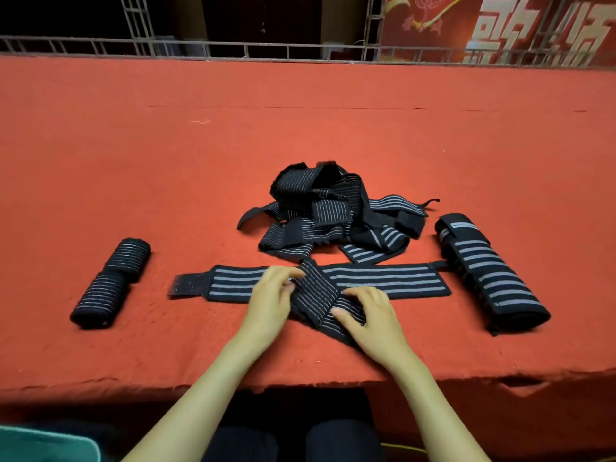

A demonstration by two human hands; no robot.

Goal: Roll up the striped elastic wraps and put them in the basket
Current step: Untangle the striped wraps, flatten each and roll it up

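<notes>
A: Looking at the red table (300,145) first. What lies on it, big to small?

B: Biggest is the loose pile (333,211) of black striped wraps, in the middle, behind the hands. Next is the long rolled bundle (483,271) w/ wide stripes, on the right side, near the pile. Then the flat wrap (400,278), spread out left to right just in front of the pile. On the left, well apart, two small rolls (110,285) lie end to end, touching.

A: And the one in work?

B: The thin-striped wrap (316,291) lies diagonally across the flat wrap, near the front edge, partly folded.

A: Hands?

B: The left hand (270,295) has curled fingers and pinches the wrap's left edge. The right hand (370,311) rests on the wrap's near end w/ fingers spread and nearly straight, thumb pressing down, gripping nothing.

A: Bottom-left corner?

B: A teal thing (43,445), below table level. Cannot tell what it is.
</notes>
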